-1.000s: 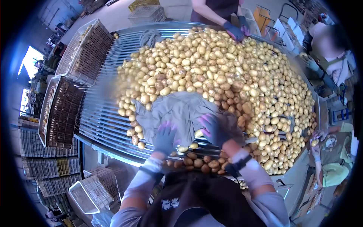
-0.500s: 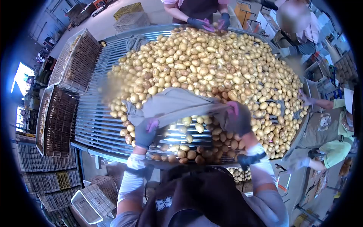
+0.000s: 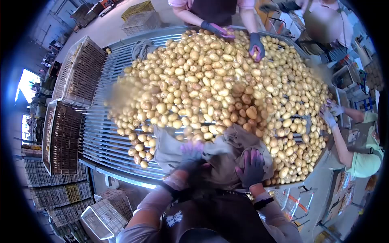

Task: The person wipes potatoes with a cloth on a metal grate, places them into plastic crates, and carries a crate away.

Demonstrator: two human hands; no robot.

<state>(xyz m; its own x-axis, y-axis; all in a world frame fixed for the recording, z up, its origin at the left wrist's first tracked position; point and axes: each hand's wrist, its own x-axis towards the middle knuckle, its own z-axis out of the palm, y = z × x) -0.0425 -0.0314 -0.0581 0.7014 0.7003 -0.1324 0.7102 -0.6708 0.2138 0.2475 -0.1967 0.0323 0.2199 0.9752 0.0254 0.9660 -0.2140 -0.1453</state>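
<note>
A grey cloth [image 3: 214,156] lies bunched over the potatoes [image 3: 202,77] at the near edge of the slatted metal table [image 3: 105,133]. My left hand [image 3: 190,157], in a dark glove with pink fingertips, rests on the cloth's left part, fingers stretched forward and slightly blurred. On the right part lies my right hand [image 3: 252,168], gloved the same way, its fingers spread flat. The cloth hides the potatoes and slats beneath it.
Across the table, a co-worker's gloved hands [image 3: 256,46] touch potatoes; another co-worker's gloved hands [image 3: 329,113] are at the right edge. Plastic crates [image 3: 60,137] stand along the left side. A second grey cloth [image 3: 142,49] lies at the far left.
The cloth, stretched between my hands before, has come down and nearer to me in a bunch. My hands have moved closer together and now lie on it with fingers extended.
</note>
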